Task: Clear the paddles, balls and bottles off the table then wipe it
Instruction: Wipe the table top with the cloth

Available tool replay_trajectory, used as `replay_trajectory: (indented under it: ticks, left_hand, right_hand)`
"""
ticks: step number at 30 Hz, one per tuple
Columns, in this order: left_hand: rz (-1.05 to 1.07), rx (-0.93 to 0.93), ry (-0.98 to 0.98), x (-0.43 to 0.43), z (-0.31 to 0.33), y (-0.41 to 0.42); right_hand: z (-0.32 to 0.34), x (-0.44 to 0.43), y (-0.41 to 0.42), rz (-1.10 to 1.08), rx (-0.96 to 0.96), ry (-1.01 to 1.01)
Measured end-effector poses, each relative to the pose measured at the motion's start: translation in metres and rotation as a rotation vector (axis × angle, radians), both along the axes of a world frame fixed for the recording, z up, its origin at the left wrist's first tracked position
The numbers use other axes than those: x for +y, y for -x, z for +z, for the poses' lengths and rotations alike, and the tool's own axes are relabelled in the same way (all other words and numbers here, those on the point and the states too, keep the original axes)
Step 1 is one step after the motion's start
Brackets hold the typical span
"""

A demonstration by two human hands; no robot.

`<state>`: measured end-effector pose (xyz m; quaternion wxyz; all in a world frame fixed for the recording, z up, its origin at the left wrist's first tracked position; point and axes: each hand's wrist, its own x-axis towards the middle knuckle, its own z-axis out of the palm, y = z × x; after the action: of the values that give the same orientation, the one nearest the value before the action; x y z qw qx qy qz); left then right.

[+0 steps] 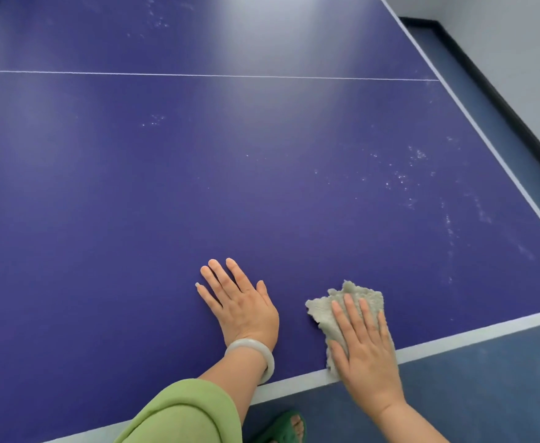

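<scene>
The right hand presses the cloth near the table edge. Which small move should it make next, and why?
Probably push the cloth forward and to the right under the right hand, toward the white specks on the table. No paddles, balls or bottles are in view, and the left hand rests flat.

A blue table (198, 187) fills most of the frame, with a thin white line crossing it near the top and white edge bands along the right and lower sides. Pale specks dot the surface at right and upper left. At lower centre the left hand (239, 302) lies flat on the table, fingers spread, a pale bangle (255, 354) at its wrist and a green sleeve (182, 414) below. Just right of it, the right hand (366, 350) presses flat on a grey-green cloth (355, 302) at the table's near edge. A green sandal (283, 428) shows at the bottom.
</scene>
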<state>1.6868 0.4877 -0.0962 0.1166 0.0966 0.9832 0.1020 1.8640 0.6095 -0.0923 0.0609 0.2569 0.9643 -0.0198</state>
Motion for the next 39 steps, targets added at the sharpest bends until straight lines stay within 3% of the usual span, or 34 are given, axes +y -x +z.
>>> replay_trajectory:
  ticks: [4,8,14,18,21,24,29,31,36,39]
  left_hand:
    - [-0.007,0.004,-0.006,0.000,0.001,0.000]
    - [-0.018,0.016,0.000,-0.001,0.002,-0.001]
    - [-0.074,0.070,-0.086,-0.007,0.001,-0.001]
    - [-0.345,0.180,-0.295,0.022,-0.001,-0.022]
    - [-0.435,0.113,-0.334,0.083,0.013,-0.047]
    - [-0.320,-0.001,-0.234,0.144,0.020,-0.068]
    - [-0.194,0.098,-0.014,0.179,0.005,-0.088]
    - [-0.191,0.118,0.022,0.181,0.000,-0.089]
    - [-0.191,0.114,0.100,0.184,-0.004,-0.089]
    - [-0.188,0.127,0.117,0.184,-0.004,-0.088]
  right_hand:
    - [-0.004,0.039,-0.029,-0.337,-0.023,0.051]
    - [-0.006,0.040,-0.020,-0.422,-0.004,0.041]
    - [-0.002,0.047,-0.026,-0.339,0.012,0.016]
    - [-0.001,0.054,-0.032,-0.272,0.044,0.025]
    - [-0.003,0.061,-0.040,-0.191,0.063,0.042]
    - [-0.007,0.080,-0.057,-0.057,0.070,0.047]
    - [-0.008,0.139,-0.091,-0.007,0.084,0.009]
    - [-0.010,0.171,-0.101,-0.075,0.081,-0.019]
    - [-0.010,0.224,-0.073,-0.504,0.094,-0.021]
    - [-0.007,0.209,-0.028,-0.404,0.143,0.015]
